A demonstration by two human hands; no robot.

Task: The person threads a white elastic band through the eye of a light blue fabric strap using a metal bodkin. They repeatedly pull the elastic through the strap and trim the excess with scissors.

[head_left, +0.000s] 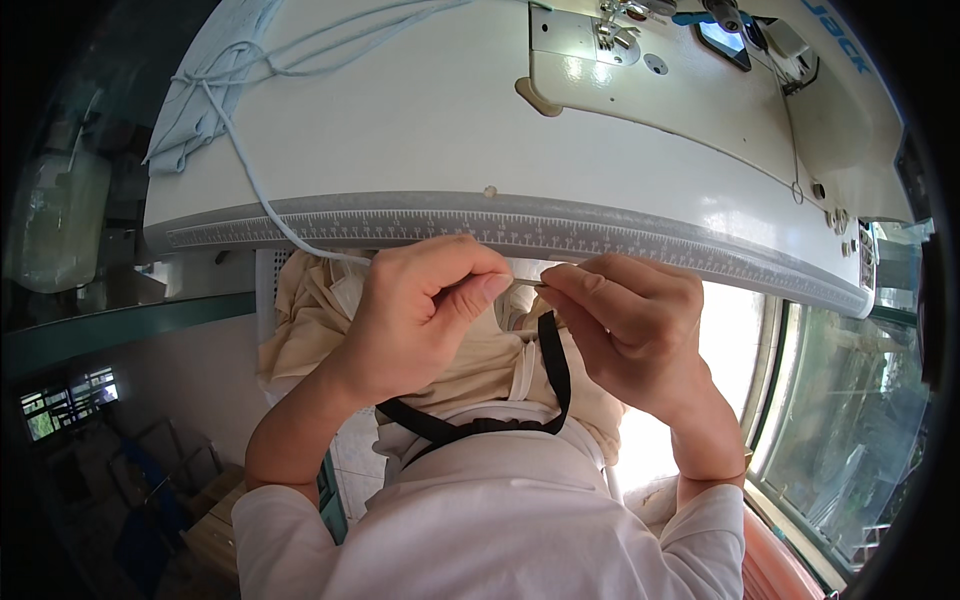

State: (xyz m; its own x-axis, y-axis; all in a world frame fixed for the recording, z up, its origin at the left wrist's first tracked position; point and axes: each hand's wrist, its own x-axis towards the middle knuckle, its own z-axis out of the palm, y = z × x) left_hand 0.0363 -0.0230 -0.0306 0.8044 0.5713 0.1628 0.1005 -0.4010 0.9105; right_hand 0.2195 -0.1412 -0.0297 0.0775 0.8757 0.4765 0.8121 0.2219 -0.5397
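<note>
My left hand (420, 315) and my right hand (635, 325) are raised at the table's near edge, thumbs and fingertips pinched on a thin, stiff item (525, 281) spanning the small gap between them; its kind is unclear. A light blue cord (240, 147) runs from a loose tangle, over the ruler edge (420, 224) and behind my left hand, where its end is hidden. Below my hands are beige cloth (305, 320) on my lap and a black strap (555, 365).
The white table (380, 140) holds a sewing machine (840, 110) with a metal plate (650, 85) at right and folded pale blue fabric (185, 140) at left. A translucent container (60, 215) stands far left. Glass panes (830, 420) are at right, chairs (150, 500) at lower left.
</note>
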